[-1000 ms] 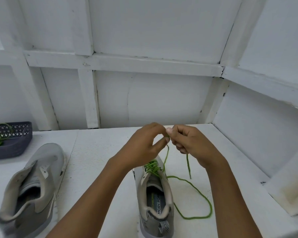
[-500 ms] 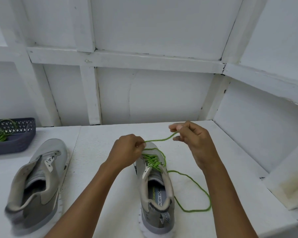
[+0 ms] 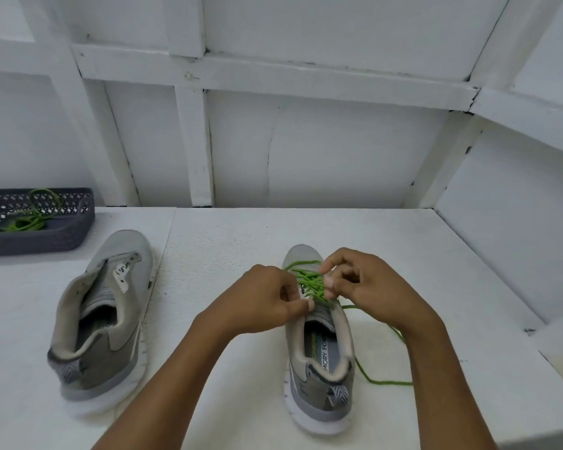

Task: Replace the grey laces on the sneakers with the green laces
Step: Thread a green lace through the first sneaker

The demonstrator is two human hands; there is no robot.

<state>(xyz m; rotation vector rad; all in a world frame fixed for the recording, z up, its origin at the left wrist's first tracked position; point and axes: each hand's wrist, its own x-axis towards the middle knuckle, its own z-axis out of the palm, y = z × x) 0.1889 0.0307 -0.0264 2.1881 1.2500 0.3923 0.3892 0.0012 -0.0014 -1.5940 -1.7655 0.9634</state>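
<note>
Lacing in green ran across the front of the laced sneaker, which stood near the middle of the table with its toe pointing away from the person. The green lace crossed several rows of eyelets, and its loose tail curled over the table to the right of the heel. Half a second earlier the hands had been raised, drawing a length of lace taut above the shoe; now both had dropped onto the eyelets. The left hand pinched the lace by the top row beside the tongue, and the right hand pinched the crossings from the other side, fingers curled. The slack looked taken up, so threading the next eyelet or tightening probably came next. The other sneaker lay well to the left without any lace. Behind it, the second green lace waited in the basket.
</note>
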